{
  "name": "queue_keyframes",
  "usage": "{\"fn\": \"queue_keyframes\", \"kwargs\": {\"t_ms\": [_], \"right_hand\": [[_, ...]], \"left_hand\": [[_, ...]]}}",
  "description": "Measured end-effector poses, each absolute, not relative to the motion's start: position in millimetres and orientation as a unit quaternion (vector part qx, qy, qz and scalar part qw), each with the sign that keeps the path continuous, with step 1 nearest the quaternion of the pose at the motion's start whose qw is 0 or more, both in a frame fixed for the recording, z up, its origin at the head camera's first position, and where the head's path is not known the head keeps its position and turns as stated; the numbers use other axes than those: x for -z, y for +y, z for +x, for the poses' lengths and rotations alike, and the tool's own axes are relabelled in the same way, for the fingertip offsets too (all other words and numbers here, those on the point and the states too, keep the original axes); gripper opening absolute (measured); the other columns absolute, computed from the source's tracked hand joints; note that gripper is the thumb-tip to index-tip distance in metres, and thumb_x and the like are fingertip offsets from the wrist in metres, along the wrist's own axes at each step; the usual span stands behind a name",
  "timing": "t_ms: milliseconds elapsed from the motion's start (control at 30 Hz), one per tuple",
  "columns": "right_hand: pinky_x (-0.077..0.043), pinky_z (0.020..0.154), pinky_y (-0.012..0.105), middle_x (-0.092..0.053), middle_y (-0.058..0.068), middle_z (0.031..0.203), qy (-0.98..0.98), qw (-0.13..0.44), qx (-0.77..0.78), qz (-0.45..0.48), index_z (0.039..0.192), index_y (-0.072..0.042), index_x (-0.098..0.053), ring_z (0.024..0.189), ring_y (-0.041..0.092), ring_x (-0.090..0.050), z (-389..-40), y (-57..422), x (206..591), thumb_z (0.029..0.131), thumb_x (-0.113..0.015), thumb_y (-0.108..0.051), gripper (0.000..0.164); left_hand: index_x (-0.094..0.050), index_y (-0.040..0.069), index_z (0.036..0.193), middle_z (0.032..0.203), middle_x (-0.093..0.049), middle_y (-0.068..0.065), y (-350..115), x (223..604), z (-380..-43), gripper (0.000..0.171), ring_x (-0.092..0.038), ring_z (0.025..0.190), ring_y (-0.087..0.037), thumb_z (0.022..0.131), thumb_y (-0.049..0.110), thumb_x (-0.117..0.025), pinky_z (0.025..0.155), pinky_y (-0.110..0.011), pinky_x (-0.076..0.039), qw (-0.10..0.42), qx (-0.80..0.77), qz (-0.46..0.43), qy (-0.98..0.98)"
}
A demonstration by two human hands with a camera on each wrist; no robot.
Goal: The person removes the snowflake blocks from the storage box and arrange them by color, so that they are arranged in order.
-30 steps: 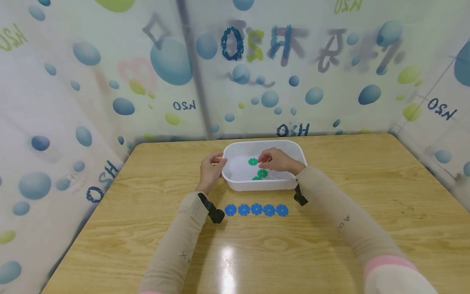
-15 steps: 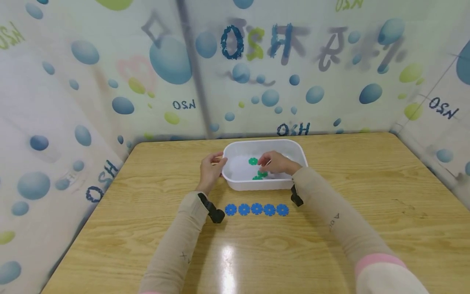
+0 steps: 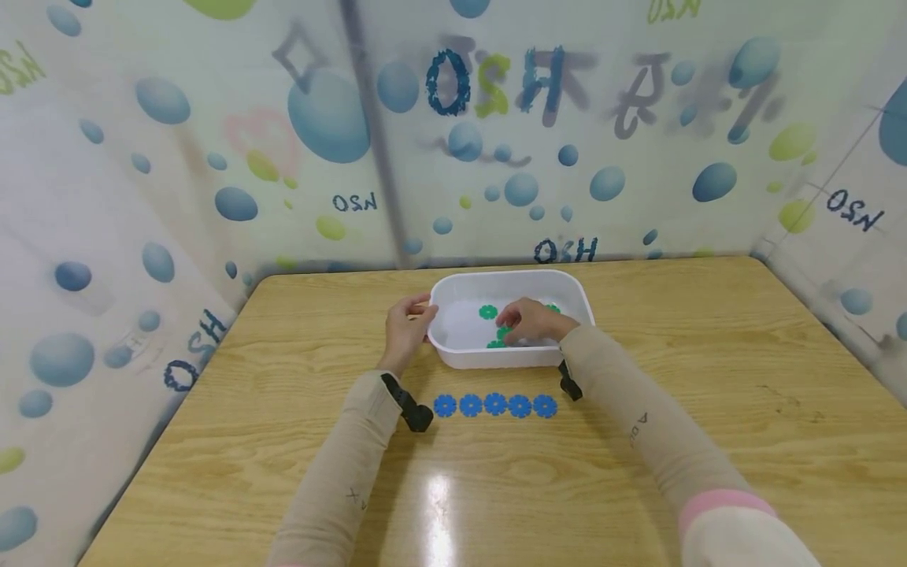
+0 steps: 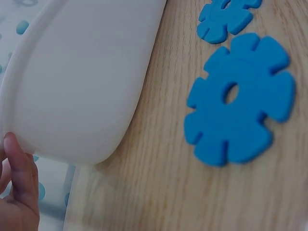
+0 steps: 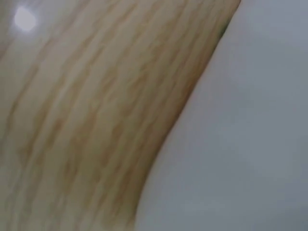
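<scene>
A white plastic basin (image 3: 489,358) stands on the table and holds several green notched snowflake discs (image 3: 487,313). My left hand (image 3: 406,331) grips its left end, the thumb at the rim; in the left wrist view part of this hand (image 4: 19,187) touches the basin's edge. Inside the basin, the curled fingers of my right hand (image 3: 534,320) are at a green snowflake disc (image 3: 503,334) and partly cover it. Whether they pinch it is hidden. The right wrist view has only the basin wall (image 5: 231,134) and wood, no hand.
Several blue snowflake discs (image 3: 495,404) lie in a row on the wooden table (image 3: 602,488), in front of the basin. A patterned curtain (image 3: 524,157) hangs behind the table. Each wrist wears a black strap with a camera (image 3: 418,417).
My right hand has shifted slightly down toward the near green discs, and another green disc now shows behind it. The left hand and the basin stay put.
</scene>
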State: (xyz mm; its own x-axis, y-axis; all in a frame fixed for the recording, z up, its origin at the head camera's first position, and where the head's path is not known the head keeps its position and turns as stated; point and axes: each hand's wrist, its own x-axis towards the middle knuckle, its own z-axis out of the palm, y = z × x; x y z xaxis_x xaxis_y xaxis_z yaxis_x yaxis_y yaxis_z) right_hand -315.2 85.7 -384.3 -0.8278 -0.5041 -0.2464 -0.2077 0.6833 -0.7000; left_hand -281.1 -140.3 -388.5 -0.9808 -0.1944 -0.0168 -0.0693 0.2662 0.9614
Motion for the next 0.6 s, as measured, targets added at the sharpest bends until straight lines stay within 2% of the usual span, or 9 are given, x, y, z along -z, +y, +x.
{"fn": "queue_keyframes", "kwargs": {"t_ms": [300,600], "right_hand": [[-0.044,0.075,0.028,-0.058,0.008,0.089,0.907,0.198,0.308,-0.211,0.099,0.0,-0.062,0.083,0.019,-0.049,-315.4,84.8,384.8,0.075,-0.069,-0.008,0.027],[-0.042,0.078,0.031,-0.054,0.007,0.091,0.919,0.189,0.288,-0.189,0.095,-0.003,-0.058,0.086,0.021,-0.048,-319.5,86.9,387.8,0.073,-0.07,-0.01,0.026]], "left_hand": [[-0.058,0.01,0.113,0.095,-0.052,-0.01,-140.3,389.7,-280.3,0.03,-0.059,0.078,-0.029,0.084,0.018,-0.061,0.055,-0.033,-0.052,0.053,0.596,0.089,-0.796],[-0.059,0.01,0.112,0.095,-0.052,-0.01,-139.7,390.0,-280.9,0.03,-0.059,0.075,-0.027,0.083,0.018,-0.062,0.051,-0.029,-0.051,0.055,0.598,0.086,-0.795]]}}
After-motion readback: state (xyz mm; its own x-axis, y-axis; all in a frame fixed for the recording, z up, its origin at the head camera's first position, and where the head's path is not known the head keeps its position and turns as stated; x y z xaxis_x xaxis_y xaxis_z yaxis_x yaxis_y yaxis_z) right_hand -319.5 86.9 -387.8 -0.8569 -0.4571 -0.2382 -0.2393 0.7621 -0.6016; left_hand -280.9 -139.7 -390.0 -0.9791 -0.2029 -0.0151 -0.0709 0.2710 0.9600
